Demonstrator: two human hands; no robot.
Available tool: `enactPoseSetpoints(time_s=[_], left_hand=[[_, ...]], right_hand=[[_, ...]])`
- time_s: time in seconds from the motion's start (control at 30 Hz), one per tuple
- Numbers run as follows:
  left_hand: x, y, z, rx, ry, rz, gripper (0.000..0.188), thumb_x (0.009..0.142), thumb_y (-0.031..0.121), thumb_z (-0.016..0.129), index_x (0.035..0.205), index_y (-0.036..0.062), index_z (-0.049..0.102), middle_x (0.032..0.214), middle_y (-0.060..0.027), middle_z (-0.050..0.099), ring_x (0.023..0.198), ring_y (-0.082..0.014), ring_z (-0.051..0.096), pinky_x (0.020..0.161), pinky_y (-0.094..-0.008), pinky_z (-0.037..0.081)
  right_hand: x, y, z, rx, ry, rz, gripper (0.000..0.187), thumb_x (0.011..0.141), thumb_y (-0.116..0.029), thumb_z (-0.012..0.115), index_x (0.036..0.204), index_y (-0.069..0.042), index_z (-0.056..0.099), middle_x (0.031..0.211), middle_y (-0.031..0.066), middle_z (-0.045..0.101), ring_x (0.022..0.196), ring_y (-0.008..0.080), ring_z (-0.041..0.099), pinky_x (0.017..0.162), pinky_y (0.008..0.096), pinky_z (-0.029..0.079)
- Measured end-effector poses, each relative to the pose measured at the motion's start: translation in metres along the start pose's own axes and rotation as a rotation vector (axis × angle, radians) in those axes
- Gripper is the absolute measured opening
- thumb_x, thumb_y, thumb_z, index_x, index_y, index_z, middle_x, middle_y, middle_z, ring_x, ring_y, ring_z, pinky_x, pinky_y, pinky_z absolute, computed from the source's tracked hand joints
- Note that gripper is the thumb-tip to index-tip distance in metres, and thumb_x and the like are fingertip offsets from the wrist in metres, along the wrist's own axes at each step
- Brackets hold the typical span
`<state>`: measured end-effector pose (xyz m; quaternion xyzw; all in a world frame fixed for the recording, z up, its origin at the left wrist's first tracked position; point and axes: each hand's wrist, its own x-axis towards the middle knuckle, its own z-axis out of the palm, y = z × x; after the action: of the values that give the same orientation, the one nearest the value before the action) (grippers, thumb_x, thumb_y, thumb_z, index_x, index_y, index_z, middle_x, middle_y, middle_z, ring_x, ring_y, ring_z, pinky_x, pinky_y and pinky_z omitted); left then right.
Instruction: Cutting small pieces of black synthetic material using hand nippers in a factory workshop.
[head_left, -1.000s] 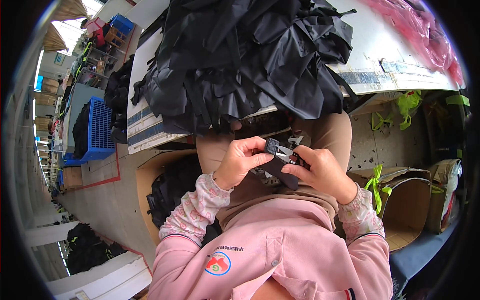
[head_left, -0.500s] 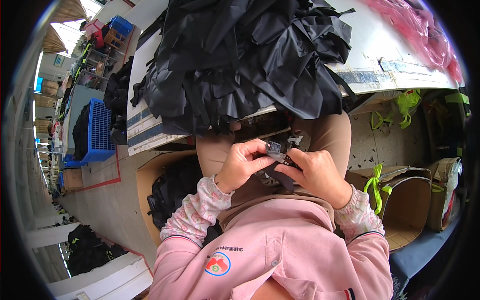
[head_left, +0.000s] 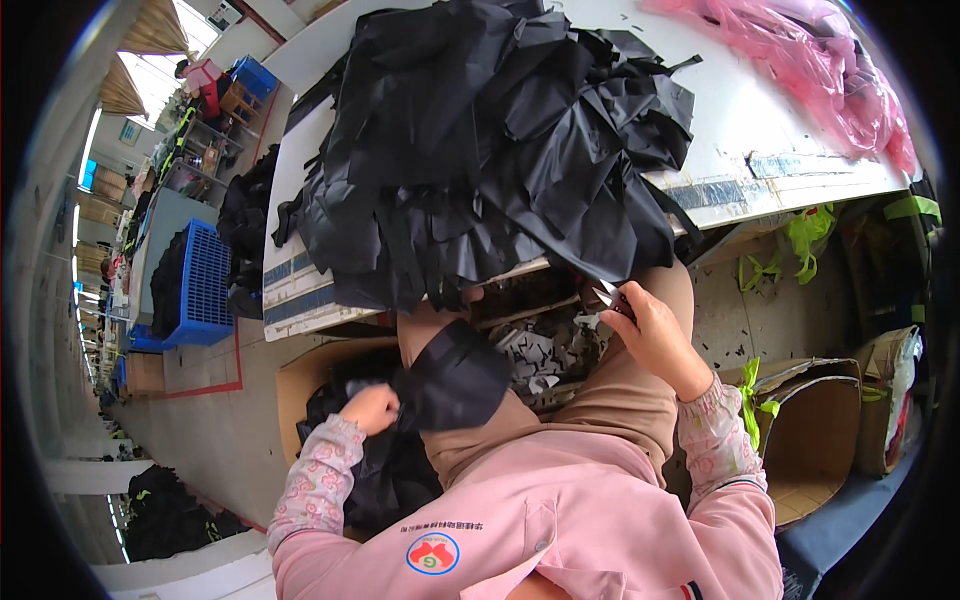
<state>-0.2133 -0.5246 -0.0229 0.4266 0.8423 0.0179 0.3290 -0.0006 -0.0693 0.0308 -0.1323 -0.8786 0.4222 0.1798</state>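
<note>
My left hand (head_left: 372,408), out at the left, is closed on a black fabric piece (head_left: 462,378). Blurred by motion, the piece swings across my left thigh, and a small greyish end shows by my fingers. Under that hand stands a cardboard box (head_left: 291,385) filled with dark pieces. Above my right thigh, my right hand (head_left: 655,340) grips small thread snips (head_left: 611,298), their pointed blades parted and aimed up and left. The front edge of the white table is just beyond them.
A big heap of black fabric pieces (head_left: 480,140) covers the white table (head_left: 735,120) and overhangs its front edge. Pink plastic (head_left: 800,70) lies at the far right. Pale scraps (head_left: 545,350) sit between my knees. Cardboard boxes (head_left: 805,440) stand right, a blue crate (head_left: 203,285) left.
My hands have parted from in front of my lap. The left has carried the black piece left over the box; the right has moved up and right with the snips.
</note>
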Motion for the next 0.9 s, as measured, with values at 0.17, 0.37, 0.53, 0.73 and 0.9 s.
enactPoseSetpoints(time_s=[0.17,0.37,0.53,0.73,0.9], left_hand=[[-0.095,-0.09,0.184,0.309,-0.992,-0.169,0.065,0.074,0.061,0.068,0.098,0.0001,0.071,0.093,-0.0191,0.07,0.095,-0.0351,0.065,0.087,-0.042,0.047],[-0.016,0.03,0.051,-0.202,-0.408,-0.013,0.039,0.089,0.039,0.063,0.092,0.0013,0.07,0.087,-0.0126,0.07,0.079,-0.0219,0.066,0.075,-0.0337,0.051],[0.036,0.105,-0.027,-0.535,-0.009,-0.013,0.021,0.088,0.018,0.067,0.101,0.0011,0.066,0.088,-0.0098,0.069,0.08,-0.0138,0.064,0.074,-0.0269,0.051],[0.11,0.149,-0.108,-0.638,0.752,0.298,0.022,0.082,0.005,0.07,0.102,0.0032,0.064,0.093,-0.0049,0.062,0.074,-0.0122,0.058,0.069,-0.0253,0.049],[0.225,0.125,-0.201,-0.34,1.18,0.148,0.061,0.079,0.025,0.076,0.129,0.0074,0.047,0.117,-0.0188,0.051,0.103,-0.0341,0.057,0.086,-0.0387,0.05]], right_hand=[[0.065,0.01,0.009,0.057,-0.039,0.197,0.028,0.082,-0.018,0.072,0.094,0.0,0.055,0.078,0.0174,0.064,0.072,0.0367,0.062,0.063,0.0397,0.048],[0.153,0.025,0.008,-0.398,0.11,0.076,0.046,0.08,-0.019,0.071,0.122,-0.014,0.051,0.083,0.0166,0.067,0.081,0.0379,0.065,0.069,0.0463,0.05],[0.158,0.027,0.009,-0.416,0.114,0.016,0.023,0.079,-0.018,0.071,0.094,-0.007,0.058,0.08,0.0159,0.066,0.078,0.0378,0.064,0.068,0.0455,0.05],[0.083,0.01,0.01,-0.048,0.099,-0.006,0.023,0.079,-0.013,0.073,0.089,-0.002,0.056,0.075,0.0179,0.062,0.07,0.0378,0.061,0.06,0.0395,0.047],[0.035,0.003,0.045,0.252,-0.02,0.137,0.018,0.085,-0.011,0.069,0.092,0.001,0.058,0.066,0.0127,0.058,0.057,0.0175,0.057,0.055,0.0331,0.046]])
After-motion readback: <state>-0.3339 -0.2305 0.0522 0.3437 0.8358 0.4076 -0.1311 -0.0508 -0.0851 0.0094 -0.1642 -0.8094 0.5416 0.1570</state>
